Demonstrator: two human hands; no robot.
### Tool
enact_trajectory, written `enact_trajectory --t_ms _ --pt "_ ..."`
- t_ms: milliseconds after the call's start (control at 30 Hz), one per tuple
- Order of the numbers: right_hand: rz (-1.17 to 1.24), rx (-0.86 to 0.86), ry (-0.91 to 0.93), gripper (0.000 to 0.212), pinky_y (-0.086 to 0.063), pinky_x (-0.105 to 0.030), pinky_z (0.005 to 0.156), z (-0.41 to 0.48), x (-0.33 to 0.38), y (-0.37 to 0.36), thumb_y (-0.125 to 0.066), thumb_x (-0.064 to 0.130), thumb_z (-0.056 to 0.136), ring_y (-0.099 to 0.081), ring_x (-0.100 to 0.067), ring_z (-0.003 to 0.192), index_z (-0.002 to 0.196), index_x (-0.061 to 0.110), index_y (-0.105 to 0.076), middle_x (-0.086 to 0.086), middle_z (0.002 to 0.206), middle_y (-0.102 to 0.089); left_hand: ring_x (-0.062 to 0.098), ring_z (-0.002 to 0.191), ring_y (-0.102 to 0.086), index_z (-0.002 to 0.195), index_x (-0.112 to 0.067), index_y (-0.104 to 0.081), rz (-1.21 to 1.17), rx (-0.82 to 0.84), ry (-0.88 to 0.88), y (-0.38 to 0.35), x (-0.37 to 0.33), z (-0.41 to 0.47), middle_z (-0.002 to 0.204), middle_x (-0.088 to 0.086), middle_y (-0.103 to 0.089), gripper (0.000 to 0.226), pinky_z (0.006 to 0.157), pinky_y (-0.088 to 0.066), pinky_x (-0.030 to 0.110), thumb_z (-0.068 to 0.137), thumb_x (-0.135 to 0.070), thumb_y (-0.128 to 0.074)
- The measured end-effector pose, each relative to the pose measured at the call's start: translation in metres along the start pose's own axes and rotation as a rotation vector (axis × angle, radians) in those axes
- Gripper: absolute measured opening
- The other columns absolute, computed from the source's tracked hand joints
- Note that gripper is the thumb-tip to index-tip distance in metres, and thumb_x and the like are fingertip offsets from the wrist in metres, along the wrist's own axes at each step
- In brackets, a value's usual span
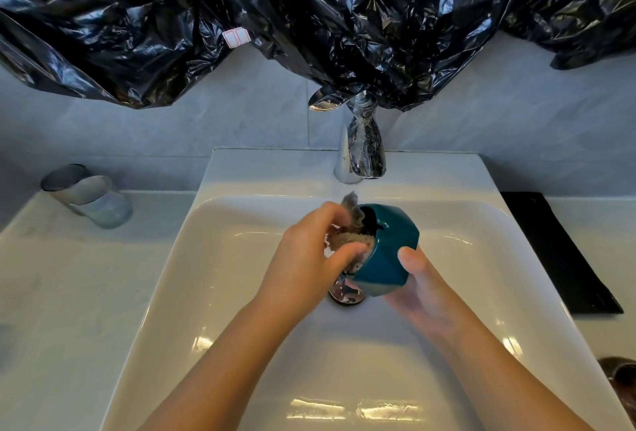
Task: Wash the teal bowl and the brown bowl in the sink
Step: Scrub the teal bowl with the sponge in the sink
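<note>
L hand [309, 258] over sink [241, 293] basin: fingers and thumb curled, pinching a grey-brown cloth [351, 224] that is pushed into the mouth of the teal bowl [385, 251]. Bowl is glossy w/ faceted sides and dark inside, tipped on its side w/ opening facing left, held in the air above the drain [346, 296]. R hand [423, 289] cups the bowl's base from below, thumb pressed on outer wall, fingers wrapped under; brown bowl [619, 375] on counter far R, mostly cut off by frame edge.
</note>
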State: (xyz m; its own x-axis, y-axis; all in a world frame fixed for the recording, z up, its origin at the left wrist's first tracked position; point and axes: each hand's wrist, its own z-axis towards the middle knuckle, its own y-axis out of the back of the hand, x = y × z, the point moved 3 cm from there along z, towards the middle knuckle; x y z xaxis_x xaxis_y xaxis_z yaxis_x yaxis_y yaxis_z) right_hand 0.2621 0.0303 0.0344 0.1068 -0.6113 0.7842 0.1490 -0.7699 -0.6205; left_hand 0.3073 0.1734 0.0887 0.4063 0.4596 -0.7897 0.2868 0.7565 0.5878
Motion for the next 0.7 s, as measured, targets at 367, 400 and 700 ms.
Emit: enact_trajectory --t_ms 367,400,700 --pt "-0.134 -0.092 -0.006 0.096 -0.054 -0.048 0.086 -0.001 -0.008 -0.002 -0.085 0.04 0.069 -0.058 -0.037 0.111 0.145 0.011 -0.035 -0.026 0.126 -0.053 0.011 0.069 -0.059 0.097 -0.02 -0.066 -0.078 0.239 0.142 -0.013 0.012 0.006 0.078 -0.004 -0.065 0.017 0.066 -0.052 0.03 0.095 -0.018 -0.049" --pt "-0.171 -0.122 0.007 0.095 -0.056 -0.045 0.084 -0.002 -0.007 -0.001 -0.086 0.038 0.066 -0.061 -0.035 0.11 0.143 0.014 -0.037 -0.022 0.125 -0.057 0.014 0.068 -0.06 0.092 -0.018 -0.067 -0.106 0.23 0.199 -0.016 0.014 0.007 0.078 0.0 -0.066 0.019 0.068 -0.054 0.035 0.095 -0.021 -0.049" --pt "-0.261 -0.139 0.018 0.097 -0.056 -0.042 0.085 -0.004 -0.003 0.005 -0.086 0.038 0.061 -0.064 -0.032 0.112 0.142 0.015 -0.038 -0.021 0.13 -0.058 0.013 0.094 -0.064 0.114 -0.015 -0.062 -0.496 0.34 0.334 -0.015 0.02 -0.001 0.101 0.0 -0.069 0.024 0.083 -0.049 0.022 0.096 -0.029 -0.051"
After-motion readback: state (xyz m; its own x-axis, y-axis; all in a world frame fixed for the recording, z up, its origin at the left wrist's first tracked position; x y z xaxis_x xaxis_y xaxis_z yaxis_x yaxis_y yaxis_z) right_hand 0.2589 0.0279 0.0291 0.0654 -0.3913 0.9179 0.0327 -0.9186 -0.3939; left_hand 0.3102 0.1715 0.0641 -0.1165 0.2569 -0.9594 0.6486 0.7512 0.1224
